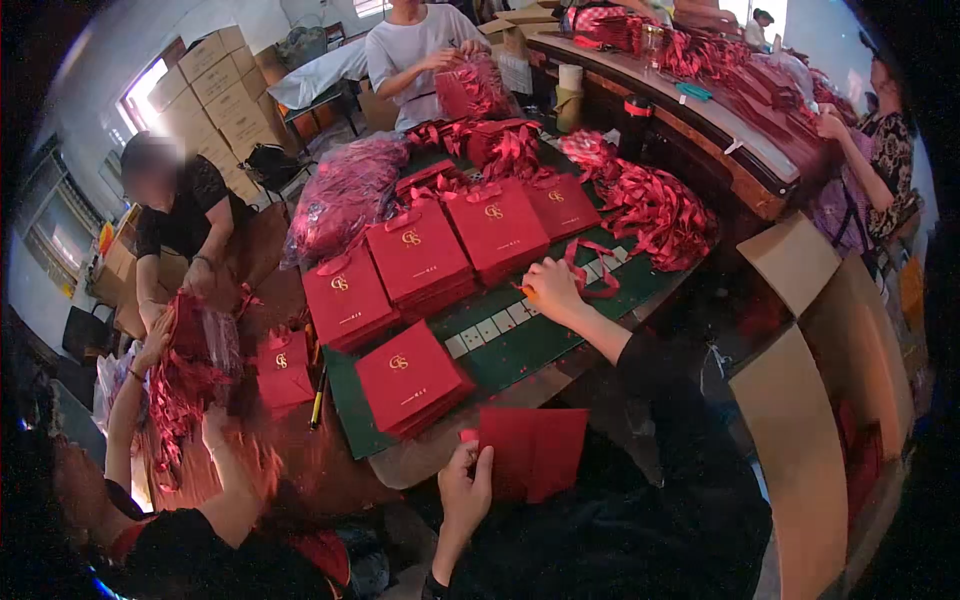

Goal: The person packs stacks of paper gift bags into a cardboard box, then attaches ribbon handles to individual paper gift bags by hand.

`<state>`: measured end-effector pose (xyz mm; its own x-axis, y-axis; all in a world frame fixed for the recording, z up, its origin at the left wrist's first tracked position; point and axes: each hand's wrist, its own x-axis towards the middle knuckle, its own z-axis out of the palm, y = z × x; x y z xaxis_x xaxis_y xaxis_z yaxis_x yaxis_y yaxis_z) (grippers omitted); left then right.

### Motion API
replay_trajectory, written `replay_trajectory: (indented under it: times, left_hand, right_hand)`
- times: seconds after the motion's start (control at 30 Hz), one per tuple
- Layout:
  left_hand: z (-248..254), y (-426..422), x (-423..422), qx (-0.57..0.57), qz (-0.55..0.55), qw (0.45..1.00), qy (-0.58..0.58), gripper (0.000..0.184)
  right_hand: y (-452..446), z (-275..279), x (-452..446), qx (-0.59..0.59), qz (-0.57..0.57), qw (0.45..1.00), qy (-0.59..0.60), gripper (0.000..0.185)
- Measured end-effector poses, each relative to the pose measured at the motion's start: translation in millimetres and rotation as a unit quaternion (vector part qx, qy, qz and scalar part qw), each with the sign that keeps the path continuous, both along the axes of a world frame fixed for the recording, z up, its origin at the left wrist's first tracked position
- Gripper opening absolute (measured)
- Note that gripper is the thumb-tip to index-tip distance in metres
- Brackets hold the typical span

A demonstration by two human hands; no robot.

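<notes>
My left hand (pixel 467 487) is closed on the edge of a red paper bag (pixel 532 450), which hangs in front of the table's near edge. Over the green mat (pixel 350 400), my right hand (pixel 553 287) has its fingers bent together around a small orange thing, mostly hidden. Just beyond that hand lies a loop of red ribbon (pixel 600 285). A row of white cards (pixel 487 328) runs along the mat under and beside my right hand. Stacks of red bags with gold lettering (pixel 420 247) stand behind the cards, and one more stack (pixel 412 375) sits nearer to me.
A heap of red ribbons (pixel 660 215) lies at the table's right. Plastic-wrapped red goods (pixel 345 190) lie at the back left. Co-workers handle red items at left and behind. An open cardboard box (pixel 800 430) stands at right.
</notes>
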<state>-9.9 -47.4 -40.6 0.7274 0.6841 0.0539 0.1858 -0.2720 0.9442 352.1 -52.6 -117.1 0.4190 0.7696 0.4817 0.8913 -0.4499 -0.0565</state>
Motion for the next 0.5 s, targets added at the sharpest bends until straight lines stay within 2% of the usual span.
replay_trajectory:
  times: [0.07,0.1,0.17,0.2,0.27,0.3,0.33,0.4,0.47,0.5]
  left_hand:
    - [1.8,0.6,-0.1,0.022,0.007,1.000,0.011,0.017]
    - [1.0,1.9,-0.1,0.022,0.007,1.000,0.010,0.017]
    - [-2.6,5.8,-0.2,0.050,0.003,0.999,0.014,0.019]
    - [-4.4,6.9,-0.1,0.051,0.005,0.999,0.011,0.019]
    - [-6.8,8.4,0.3,0.050,-0.002,0.999,0.010,0.021]
    - [-4.8,8.5,1.3,0.051,-0.001,0.999,0.008,0.021]
    - [-1.4,7.9,2.4,0.042,-0.002,0.999,0.020,0.021]
    - [4.0,8.2,3.0,0.034,-0.001,0.999,0.029,0.021]
    - [8.4,10.2,4.4,-0.008,-0.030,0.997,0.067,0.022]
    - [8.8,9.9,5.6,-0.007,-0.027,0.998,0.065,0.022]
  right_hand:
    - [-1.2,10.8,4.0,0.026,0.027,0.998,0.059,0.009]
    - [-0.6,18.9,13.3,0.096,0.051,0.987,0.122,0.009]
    - [-1.9,53.6,24.9,0.167,-0.018,0.961,0.218,0.015]
    - [-4.2,66.3,35.7,0.244,0.028,0.950,0.193,0.017]
    - [-4.1,91.9,50.9,0.336,0.060,0.902,0.263,0.016]
    - [-10.0,115.9,52.6,0.300,0.028,0.862,0.408,0.014]
    - [-11.0,130.6,56.2,0.337,0.075,0.796,0.498,0.013]
    - [-15.2,153.1,63.6,0.403,0.123,0.745,0.517,0.014]
    - [-18.4,163.6,69.0,0.444,0.153,0.737,0.486,0.016]
    - [-23.7,174.5,65.5,0.437,0.132,0.753,0.474,0.019]
